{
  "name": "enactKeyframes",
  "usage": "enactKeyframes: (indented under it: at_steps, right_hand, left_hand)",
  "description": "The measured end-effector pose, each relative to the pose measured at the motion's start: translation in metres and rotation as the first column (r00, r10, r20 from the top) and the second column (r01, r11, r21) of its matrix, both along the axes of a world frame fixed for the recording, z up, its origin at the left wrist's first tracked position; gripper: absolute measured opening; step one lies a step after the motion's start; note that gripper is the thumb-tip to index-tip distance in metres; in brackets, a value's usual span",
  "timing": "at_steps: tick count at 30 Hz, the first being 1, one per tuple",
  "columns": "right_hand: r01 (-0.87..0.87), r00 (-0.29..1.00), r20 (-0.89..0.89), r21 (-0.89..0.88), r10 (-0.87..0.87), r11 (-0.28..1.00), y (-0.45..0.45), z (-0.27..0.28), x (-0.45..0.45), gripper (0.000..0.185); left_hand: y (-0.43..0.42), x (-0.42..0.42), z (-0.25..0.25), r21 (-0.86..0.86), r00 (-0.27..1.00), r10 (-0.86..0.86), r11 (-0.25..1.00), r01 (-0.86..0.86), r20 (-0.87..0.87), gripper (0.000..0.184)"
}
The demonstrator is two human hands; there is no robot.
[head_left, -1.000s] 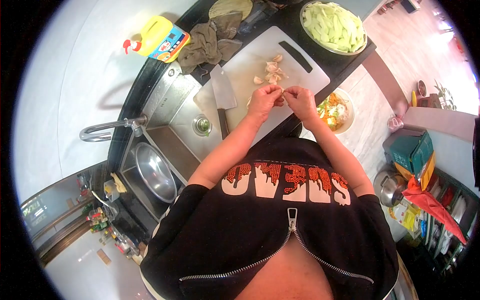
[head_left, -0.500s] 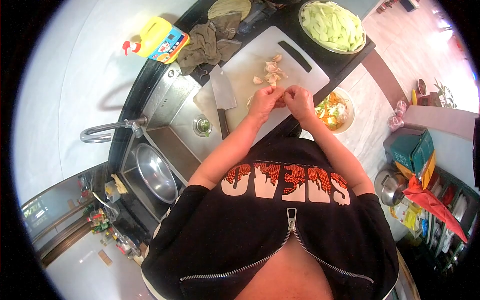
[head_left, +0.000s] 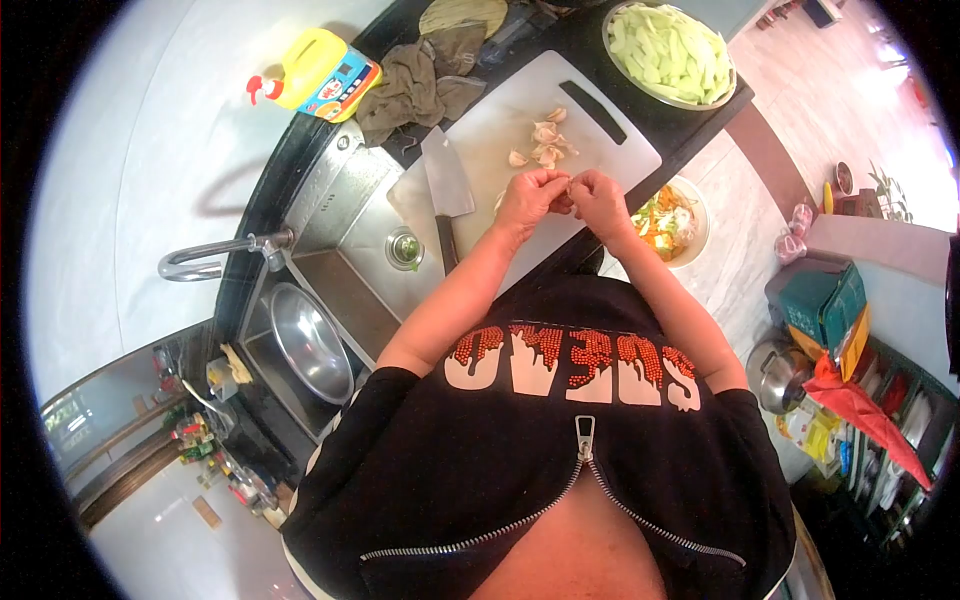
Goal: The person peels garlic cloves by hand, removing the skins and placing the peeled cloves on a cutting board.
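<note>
My left hand (head_left: 530, 204) and my right hand (head_left: 602, 208) meet over the near edge of the white cutting board (head_left: 505, 110). Both are closed, fingertips pinched together around a garlic clove that the fingers mostly hide. Just beyond them, a small heap of garlic cloves (head_left: 547, 145) lies on the board, with one clove (head_left: 518, 159) a little apart. A cleaver (head_left: 447, 180) rests on the board's left side, its dark handle toward me. Something pale on the board is partly covered by my left hand.
Left is a steel sink (head_left: 365, 225) with a faucet (head_left: 215, 258) and metal basin (head_left: 312, 342). Behind stand a yellow detergent bottle (head_left: 325, 78) and crumpled cloth (head_left: 405, 95). A bowl of sliced green vegetable (head_left: 670, 55) sits back right; a scrap bowl (head_left: 690, 250) is lower right.
My fingers have shifted slightly at the pinch, with both hands staying in nearly the same spot. The view has moved a little; the cloves and cleaver lie as before.
</note>
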State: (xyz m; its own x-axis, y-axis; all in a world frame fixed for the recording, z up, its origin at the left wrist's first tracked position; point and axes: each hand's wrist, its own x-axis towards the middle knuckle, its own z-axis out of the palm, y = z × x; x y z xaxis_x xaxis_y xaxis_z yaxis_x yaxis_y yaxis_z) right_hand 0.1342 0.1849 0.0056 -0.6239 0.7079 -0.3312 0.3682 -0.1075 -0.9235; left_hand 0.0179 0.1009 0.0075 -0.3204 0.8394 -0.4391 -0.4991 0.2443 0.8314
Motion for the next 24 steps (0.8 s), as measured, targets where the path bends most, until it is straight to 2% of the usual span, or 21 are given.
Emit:
enactKeyframes:
  at_steps: [3, 9, 15, 18, 21, 24]
  right_hand:
    - [0.02, 0.993, -0.111, -0.188, -0.041, 0.982, 0.001, -0.002, 0.001, 0.02]
    - [-0.032, 0.96, -0.264, -0.432, -0.093, 0.901, 0.005, -0.012, 0.003, 0.019]
    - [-0.066, 0.966, -0.255, -0.423, -0.049, 0.904, 0.005, -0.012, 0.005, 0.018]
    - [-0.081, 0.955, -0.285, -0.506, -0.078, 0.858, 0.006, -0.014, 0.006, 0.018]
    - [-0.056, 0.927, -0.318, -0.642, -0.199, 0.765, 0.004, -0.007, 0.009, 0.018]
    - [-0.071, 0.941, -0.305, -0.605, -0.149, 0.793, 0.007, -0.012, 0.01, 0.016]
  left_hand:
    - [0.0, -0.001, 0.001, -0.011, 1.0, 0.008, 1.0, -0.007, 0.011, 0.018]
    - [-0.001, -0.002, 0.01, 0.038, 0.994, 0.041, 0.998, -0.045, 0.103, 0.018]
    - [-0.002, -0.006, 0.008, 0.01, 0.993, -0.001, 1.0, 0.0, 0.117, 0.016]
    - [-0.003, -0.008, 0.001, 0.014, 0.983, -0.007, 1.0, 0.004, 0.185, 0.014]
    - [-0.003, -0.009, -0.002, 0.003, 0.948, 0.057, 0.998, -0.06, 0.312, 0.012]
    - [-0.005, -0.01, -0.004, 0.021, 0.933, 0.055, 0.998, -0.067, 0.356, 0.011]
